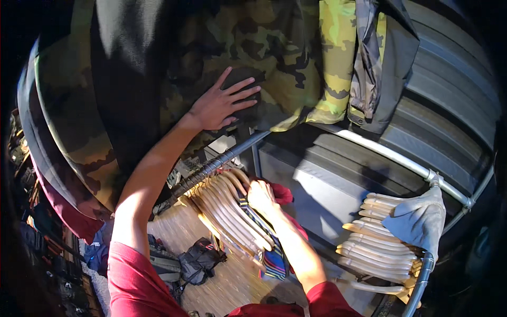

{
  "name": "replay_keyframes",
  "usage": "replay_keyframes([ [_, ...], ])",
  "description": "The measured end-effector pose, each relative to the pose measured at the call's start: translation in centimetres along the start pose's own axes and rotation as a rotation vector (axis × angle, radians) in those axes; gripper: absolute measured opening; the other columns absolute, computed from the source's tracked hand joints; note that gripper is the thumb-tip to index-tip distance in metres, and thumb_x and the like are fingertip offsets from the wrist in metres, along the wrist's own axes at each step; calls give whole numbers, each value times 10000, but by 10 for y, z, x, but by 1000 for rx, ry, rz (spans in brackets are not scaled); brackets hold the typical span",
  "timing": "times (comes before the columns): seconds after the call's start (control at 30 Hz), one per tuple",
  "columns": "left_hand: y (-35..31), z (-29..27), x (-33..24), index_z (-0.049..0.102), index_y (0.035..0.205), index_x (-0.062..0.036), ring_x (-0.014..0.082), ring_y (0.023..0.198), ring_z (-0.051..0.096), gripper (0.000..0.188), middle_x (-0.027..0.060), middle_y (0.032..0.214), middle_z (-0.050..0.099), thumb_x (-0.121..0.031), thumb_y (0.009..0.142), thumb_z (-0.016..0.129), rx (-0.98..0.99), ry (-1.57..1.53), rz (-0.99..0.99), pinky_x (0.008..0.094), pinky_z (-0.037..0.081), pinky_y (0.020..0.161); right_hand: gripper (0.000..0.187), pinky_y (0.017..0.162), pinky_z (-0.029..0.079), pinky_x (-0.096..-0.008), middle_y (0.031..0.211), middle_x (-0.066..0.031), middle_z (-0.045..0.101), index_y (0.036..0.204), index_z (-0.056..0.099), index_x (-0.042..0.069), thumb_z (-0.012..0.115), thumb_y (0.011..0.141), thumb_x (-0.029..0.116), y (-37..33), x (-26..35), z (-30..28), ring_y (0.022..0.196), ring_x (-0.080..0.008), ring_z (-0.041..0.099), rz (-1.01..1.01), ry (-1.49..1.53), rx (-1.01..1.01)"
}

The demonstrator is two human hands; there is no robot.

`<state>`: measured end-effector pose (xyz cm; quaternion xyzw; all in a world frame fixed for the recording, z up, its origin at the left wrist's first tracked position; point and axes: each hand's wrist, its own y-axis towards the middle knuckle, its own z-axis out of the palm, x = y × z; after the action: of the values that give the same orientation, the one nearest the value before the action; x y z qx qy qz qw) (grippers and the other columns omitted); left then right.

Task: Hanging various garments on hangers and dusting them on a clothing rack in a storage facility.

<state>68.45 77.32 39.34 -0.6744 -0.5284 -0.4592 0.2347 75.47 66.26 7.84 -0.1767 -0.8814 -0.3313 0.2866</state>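
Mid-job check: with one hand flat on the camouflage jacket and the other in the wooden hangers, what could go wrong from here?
1. The right hand is wedged among tightly packed wooden hangers on the rail; pulling one may snag its neighbours or drag the striped garment off.
2. The left hand only presses flat on the camouflage jacket, without a grip, so it may slide.
3. Bags on the floor could trip a step.

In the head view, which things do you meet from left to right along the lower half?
Red sleeve → black bag → wooden hangers → right hand → second hanger stack → grey cloth.
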Motion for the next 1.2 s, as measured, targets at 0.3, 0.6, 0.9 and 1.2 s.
replay_keyframes([
  [0.3,-58,-29,-43,476,1441,-253,213,1511,91,671,10,1620,200,-425,823,671,4,-98,-113,597,16,1201,500,950,449,-569,1213,-300,571,1354,451,129,520,956,425,-29,-2,3,1119,-477,562,107,-198,115],
  [0.6,-162,-81,-151,505,1411,-204,275,1496,163,667,65,1572,308,-346,797,724,-22,-368,-346,636,31,1185,638,1023,349,-602,1434,-281,372,1480,338,189,615,917,302,-212,3,-3,1274,-471,417,241,-414,-30],
  [0.9,-253,-207,-337,445,1450,-215,370,1479,174,759,120,1563,291,-347,774,764,-135,-909,-475,687,118,1129,569,974,413,-538,1379,-205,445,1326,510,133,744,823,260,-430,158,-107,1232,-403,469,225,-380,-212],
  [1.2,-230,-338,-456,485,1409,-164,407,1444,237,706,168,1516,342,-307,779,772,-199,-1373,-262,635,220,1124,442,943,432,-454,1241,-192,528,1194,596,86,760,793,174,-579,222,-238,1134,-391,520,410,-565,-435],
])
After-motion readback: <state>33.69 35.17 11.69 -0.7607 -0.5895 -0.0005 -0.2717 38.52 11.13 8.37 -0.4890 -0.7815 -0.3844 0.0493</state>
